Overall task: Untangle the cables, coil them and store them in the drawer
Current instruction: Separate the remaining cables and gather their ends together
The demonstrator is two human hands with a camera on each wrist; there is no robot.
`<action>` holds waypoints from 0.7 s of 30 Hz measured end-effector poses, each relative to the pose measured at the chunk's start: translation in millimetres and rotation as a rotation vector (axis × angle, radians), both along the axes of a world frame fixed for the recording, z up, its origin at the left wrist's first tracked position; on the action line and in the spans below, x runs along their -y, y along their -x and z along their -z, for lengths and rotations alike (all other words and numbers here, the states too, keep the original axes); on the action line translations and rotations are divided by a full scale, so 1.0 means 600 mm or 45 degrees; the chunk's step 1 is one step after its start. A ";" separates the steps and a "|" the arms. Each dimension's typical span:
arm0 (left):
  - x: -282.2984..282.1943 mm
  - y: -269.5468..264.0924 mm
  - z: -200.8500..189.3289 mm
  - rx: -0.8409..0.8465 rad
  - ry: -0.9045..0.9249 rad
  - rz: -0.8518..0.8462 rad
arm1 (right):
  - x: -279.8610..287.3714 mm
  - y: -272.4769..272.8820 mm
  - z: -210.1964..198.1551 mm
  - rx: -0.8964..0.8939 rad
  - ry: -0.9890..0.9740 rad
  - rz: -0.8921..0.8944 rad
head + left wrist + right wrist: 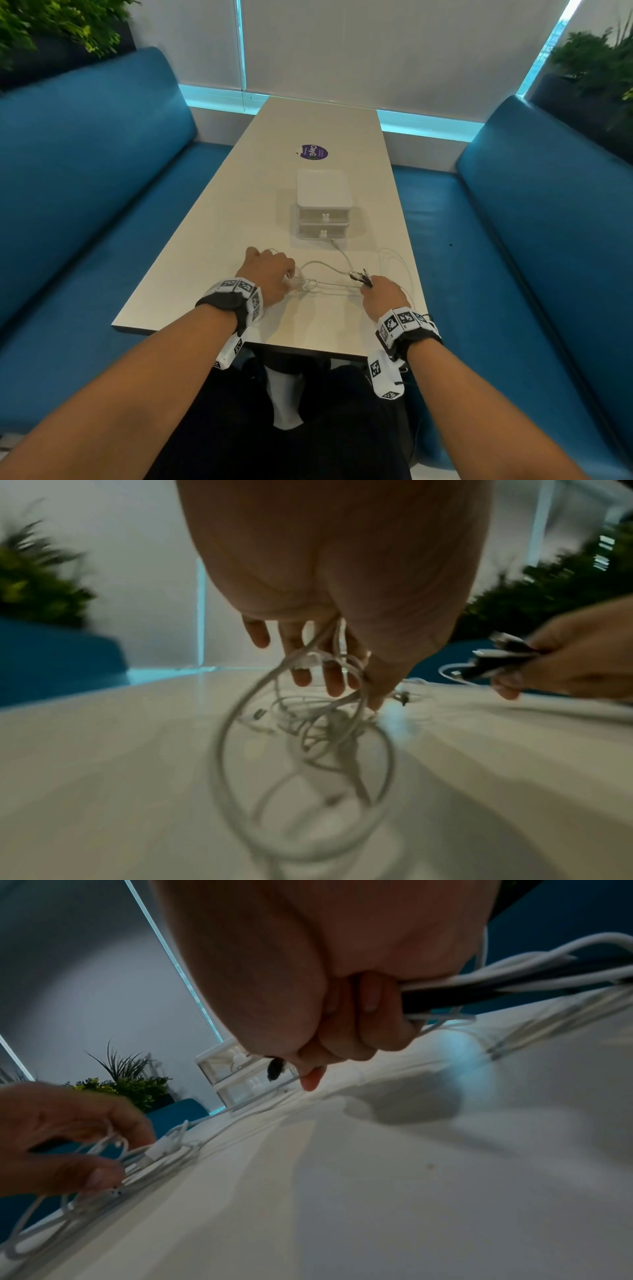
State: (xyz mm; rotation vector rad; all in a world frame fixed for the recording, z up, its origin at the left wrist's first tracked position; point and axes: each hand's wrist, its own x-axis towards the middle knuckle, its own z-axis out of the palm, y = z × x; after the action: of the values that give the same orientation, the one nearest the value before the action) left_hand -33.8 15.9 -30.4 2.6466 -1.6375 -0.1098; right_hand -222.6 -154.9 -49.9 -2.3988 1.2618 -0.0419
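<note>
Cables: white cables (327, 265) lie tangled on the near part of the desk (239, 219), just in front of the drawer unit; loose strands run taut between the two hands, and thin loops (399, 265) spread out beyond the right hand toward the desk's right edge.
Knot: the densest snarl (322, 723) hangs and pools under the left hand, blurred in the left wrist view, with a white plug among the loops.
Left hand: the left hand (272, 277) is palm down over the knot, fingers (334, 679) curled loosely through the white strands and the thumb closing on them from the side; it grips the tangle low over the desk.
Right hand: the right hand (382, 294) is closed into a fist around a bundle of cable ends (361, 275), dark and silver plugs sticking out past the knuckles toward the drawer unit; white and black cords (514, 980) trail out of the back of the fist.
Hands together: the two are apart, one at each end of the stretched strands.
Drawer unit: a small white drawer unit (323, 205) with two stacked drawers, both closed, stands on the desk behind the cables; one cable end reaches its base.
Desk: pale and long, with a round purple sticker (312, 152) beyond the drawer unit.
Surroundings: blue benches (85, 192) flank the desk on both sides, green plants (596, 58) stand behind them, and a white blind covers the window at the far end.
</note>
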 end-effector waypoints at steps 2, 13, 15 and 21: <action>0.009 0.012 -0.003 0.229 -0.095 0.102 | -0.003 -0.002 0.004 0.022 -0.018 -0.042; 0.038 0.060 0.034 -0.049 0.150 0.230 | 0.016 0.011 -0.004 0.056 -0.012 0.003; 0.028 0.054 0.025 -0.120 0.233 0.197 | 0.021 0.010 -0.003 0.023 0.024 0.007; 0.008 0.049 0.009 -0.157 0.269 0.177 | 0.013 0.005 0.004 -0.017 0.023 0.027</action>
State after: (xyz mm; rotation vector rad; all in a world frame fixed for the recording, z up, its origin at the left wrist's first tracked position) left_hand -63.2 11.4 -35.7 2.3242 -1.6894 -0.0945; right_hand -225.4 -162.5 -52.5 -2.4046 1.2985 -0.0444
